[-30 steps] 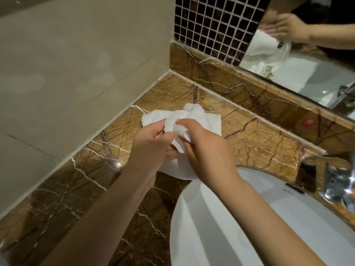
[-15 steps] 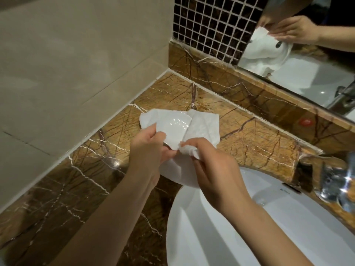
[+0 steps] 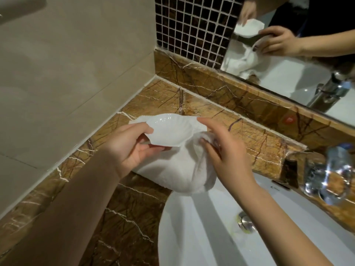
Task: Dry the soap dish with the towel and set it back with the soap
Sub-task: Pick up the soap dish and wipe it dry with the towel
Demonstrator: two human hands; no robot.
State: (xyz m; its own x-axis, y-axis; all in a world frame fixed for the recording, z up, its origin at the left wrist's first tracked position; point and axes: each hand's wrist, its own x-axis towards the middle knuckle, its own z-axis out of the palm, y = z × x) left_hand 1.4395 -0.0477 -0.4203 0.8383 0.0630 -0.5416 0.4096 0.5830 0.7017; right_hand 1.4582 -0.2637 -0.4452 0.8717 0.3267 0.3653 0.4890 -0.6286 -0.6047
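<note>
Counter: brown veined marble [image 3: 134, 217] meeting beige wall tiles at the left edge and a marble ledge at the back; bare stone shows toward the back corner.
Sink: white basin [image 3: 192, 227] set into the counter's right side, nothing in it but the metal drain.
Soap dish: white, shell-shaped [image 3: 171, 131], empty, held above the counter near the basin's rim.
Left hand: [image 3: 130, 148] fingers pinched on the dish's near edge.
Right hand: [image 3: 224, 152] fingers closed on the white towel [image 3: 178, 169] bunched under the dish.
Writing: none readable.

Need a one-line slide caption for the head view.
Left hand holds white soap dish; right hand presses towel beneath it.
</note>
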